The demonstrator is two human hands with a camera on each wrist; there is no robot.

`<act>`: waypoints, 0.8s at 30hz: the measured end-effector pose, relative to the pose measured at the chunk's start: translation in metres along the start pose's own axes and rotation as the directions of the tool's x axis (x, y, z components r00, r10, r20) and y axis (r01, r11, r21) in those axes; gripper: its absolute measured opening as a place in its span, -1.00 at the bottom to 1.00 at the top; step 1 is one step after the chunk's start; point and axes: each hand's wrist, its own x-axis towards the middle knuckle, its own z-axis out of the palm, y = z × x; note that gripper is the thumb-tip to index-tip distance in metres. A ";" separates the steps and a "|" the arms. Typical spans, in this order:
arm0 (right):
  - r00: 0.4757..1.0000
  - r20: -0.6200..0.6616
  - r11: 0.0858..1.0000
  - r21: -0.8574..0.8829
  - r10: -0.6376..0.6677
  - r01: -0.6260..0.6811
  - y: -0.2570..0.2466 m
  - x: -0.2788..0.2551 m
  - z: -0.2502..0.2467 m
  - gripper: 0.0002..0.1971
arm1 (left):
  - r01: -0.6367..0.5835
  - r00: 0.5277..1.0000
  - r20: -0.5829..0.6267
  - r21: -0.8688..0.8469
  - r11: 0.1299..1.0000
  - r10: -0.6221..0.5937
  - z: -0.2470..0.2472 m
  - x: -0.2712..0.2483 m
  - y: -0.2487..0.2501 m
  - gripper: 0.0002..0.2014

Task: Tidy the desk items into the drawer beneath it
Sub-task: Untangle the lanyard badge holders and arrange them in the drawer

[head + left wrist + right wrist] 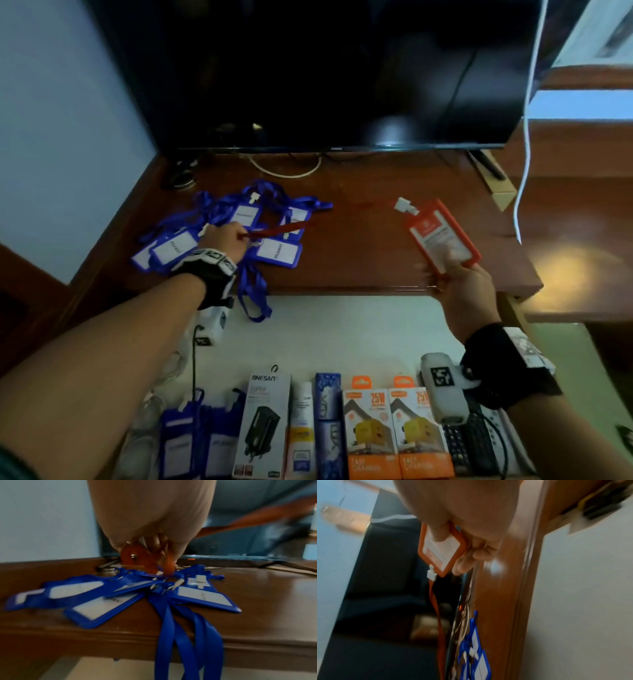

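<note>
A red badge holder point(442, 236) point(441, 550) is lifted just above the brown desk point(370, 246), pinched at its near end by my right hand point(459, 277) point(471, 545). Its red lanyard point(281, 230) point(257, 517) stretches left to my left hand point(230, 240) point(147, 536), which grips the strap's loop end above a pile of blue badge holders point(274, 251) point(96, 608) point(477, 660). Blue lanyards point(255, 301) point(187, 642) hang over the desk's front edge. Below, the open drawer point(342, 329) holds several boxed chargers point(370, 435) and blue badge holders.
A dark screen point(325, 75) stands at the back of the desk, with a white cable point(284, 171) under it. A white cord point(525, 164) hangs at the right. A remote point(472, 442) lies at the drawer's right end.
</note>
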 end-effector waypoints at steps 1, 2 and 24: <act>0.998 -0.060 1.000 0.011 0.023 -0.022 0.005 0.004 -0.013 -0.73 | 0.028 1.000 0.005 -0.028 0.999 -0.028 0.000 0.002 -0.004 -0.83; 0.991 -0.118 0.998 0.023 0.056 -0.054 0.011 0.007 -0.026 -0.65 | 0.055 0.998 0.012 -0.062 0.997 -0.054 0.001 0.001 -0.004 -0.85; 0.888 0.180 0.904 -0.025 0.424 -0.427 0.073 -0.080 -0.004 -0.74 | 0.504 0.810 0.566 -0.805 0.313 0.154 0.069 -0.187 0.144 -0.75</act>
